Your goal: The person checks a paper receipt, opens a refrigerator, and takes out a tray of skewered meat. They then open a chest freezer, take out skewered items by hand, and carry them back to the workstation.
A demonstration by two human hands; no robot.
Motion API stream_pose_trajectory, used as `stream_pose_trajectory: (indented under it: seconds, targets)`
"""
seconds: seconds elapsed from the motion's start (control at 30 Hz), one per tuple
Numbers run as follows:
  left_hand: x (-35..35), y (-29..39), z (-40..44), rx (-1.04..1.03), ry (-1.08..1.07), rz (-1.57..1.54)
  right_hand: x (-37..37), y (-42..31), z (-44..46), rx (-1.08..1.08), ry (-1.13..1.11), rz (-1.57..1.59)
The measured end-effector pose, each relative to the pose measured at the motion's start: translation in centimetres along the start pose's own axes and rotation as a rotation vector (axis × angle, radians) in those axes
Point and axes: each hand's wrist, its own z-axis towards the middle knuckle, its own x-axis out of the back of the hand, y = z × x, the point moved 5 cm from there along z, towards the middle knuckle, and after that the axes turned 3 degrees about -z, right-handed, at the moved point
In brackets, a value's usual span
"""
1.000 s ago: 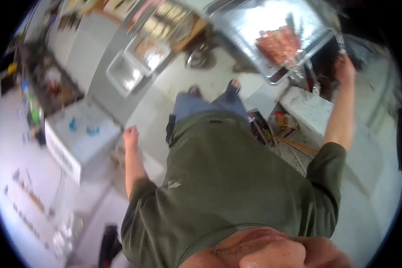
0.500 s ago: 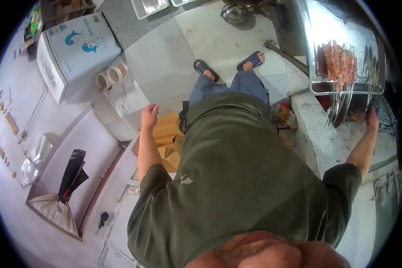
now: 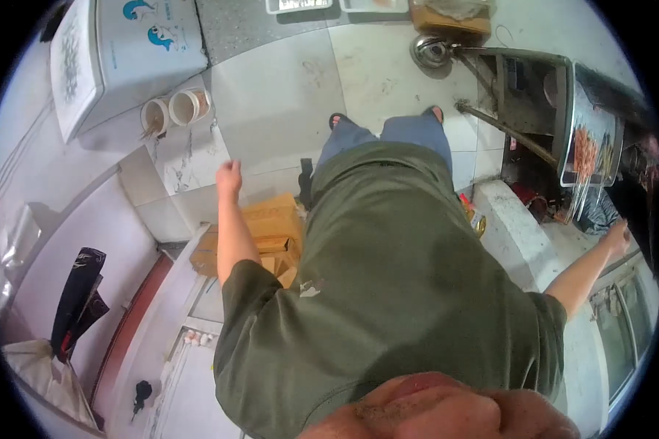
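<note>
My left hand [image 3: 229, 179] hangs at the left over the floor tiles, its fingers curled in and nothing visible in them. Below it stands a brown cardboard box [image 3: 271, 216]. Out at the right edge is my right hand [image 3: 617, 239], small and blurred, its fingers partly bent; whether they grip anything is unclear. Just above that hand, apart from it, lies a metal tray [image 3: 606, 124]. Reddish meat skewers [image 3: 583, 150] lie in the tray, their thin bare ends sticking out over its near edge toward my hand. A striped grey cloth [image 3: 600, 208] is bunched beneath these ends.
A dark metal stand [image 3: 567, 110] sits beside the tray, with a pole [image 3: 509, 135] slanting across the floor. A round metal pot [image 3: 432, 51] is ahead. At left are a white fridge [image 3: 150, 66] and two tubs [image 3: 184, 108]. A pale ledge [image 3: 509, 216] runs along my right.
The tray of skewers looks smaller and farther right, uncovering the metal stand. My right hand is lower in view and farther from the tray. The whole view has shifted; my left hand stays curled.
</note>
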Motion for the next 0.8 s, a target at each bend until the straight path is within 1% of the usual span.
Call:
stream_pose_trajectory:
  seconds: [0.03,0.07,0.13,0.17,0.2,0.27,0.3,0.33,0.37,0.4,0.43,0.47,0.5,0.53,0.57,0.6,0.63,0.67,0.7,0.73,0.77,0.8]
  targets:
    - [1.2,2.6,0.9,-0.079,-0.009,-0.024,1.9,-4.5,-5.0,0.074,0.012,-0.013]
    - [2.0,6.8,2.3,-0.173,-0.010,-0.061,1.9,-6.1,-6.1,0.182,0.031,-0.207]
    - [2.7,12.6,6.9,-0.357,-0.048,-0.053,1.3,-7.9,-8.0,0.390,0.075,-0.609]
    - [3.6,16.3,7.7,-0.388,-0.049,-0.119,1.2,-7.7,-8.9,0.455,0.126,-0.568]
    - [4.6,20.3,8.2,-0.416,-0.054,-0.185,1.7,-7.9,-10.1,0.450,0.159,-0.543]
    - [5.7,26.7,10.2,-0.558,-0.074,-0.301,2.2,-10.0,-12.6,0.451,0.214,-0.491]
    - [7.2,29.9,10.3,-0.584,-0.122,-0.306,3.4,-13.6,-15.7,0.397,0.278,-0.473]
    - [9.1,33.0,9.9,-0.606,-0.169,-0.306,2.7,-15.9,-17.1,0.430,0.279,-0.454]
    - [10.6,34.7,10.3,-0.624,-0.213,-0.302,1.5,-17.9,-18.4,0.463,0.274,-0.434]
    - [12.0,35.4,11.6,-0.651,-0.179,-0.287,-0.1,-20.6,-19.5,0.497,0.271,-0.406]
    - [14.0,35.8,13.3,-0.676,-0.144,-0.267,-2.0,-26.0,-23.0,0.557,0.253,-0.429]
    - [16.1,36.2,14.9,-0.700,-0.107,-0.242,-3.4,-33.6,-28.2,0.551,0.036,-0.237]
    - [18.3,35.6,16.5,-0.650,-0.064,-0.211,-6.9,-37.8,-31.6,0.683,0.151,-0.408]
    - [20.6,34.6,18.2,-0.600,-0.019,-0.180,-12.8,-40.0,-34.0,0.766,0.084,-0.206]
    - [22.5,32.7,19.9,-0.477,-0.019,-0.189,-15.2,-47.0,-39.3,0.588,-0.303,-0.145]
    - [24.4,30.5,21.2,-0.355,-0.015,-0.201,-21.5,-49.2,-43.2,0.493,-0.587,-0.246]
    - [26.6,28.9,22.0,-0.314,0.036,-0.107,-24.9,-53.1,-49.0,0.475,-0.761,-0.235]
    - [28.5,27.4,22.6,-0.275,0.089,-0.021,-30.6,-55.4,-54.1,0.621,-0.873,-0.155]
    - [29.9,24.9,23.7,-0.193,0.124,-0.114,-33.2,-59.7,-59.8,0.620,-1.114,-0.114]
    - [30.8,22.7,24.4,-0.109,0.151,-0.216,-30.0,-66.6,-65.3,0.841,-1.125,0.140]
    - [31.8,21.8,24.7,-0.031,0.161,-0.305,-36.8,-66.6,-71.8,0.902,-1.164,0.197]
    - [32.7,21.3,25.4,0.042,0.165,-0.393,-32.8,-74.2,-75.4,0.775,-1.598,0.094]
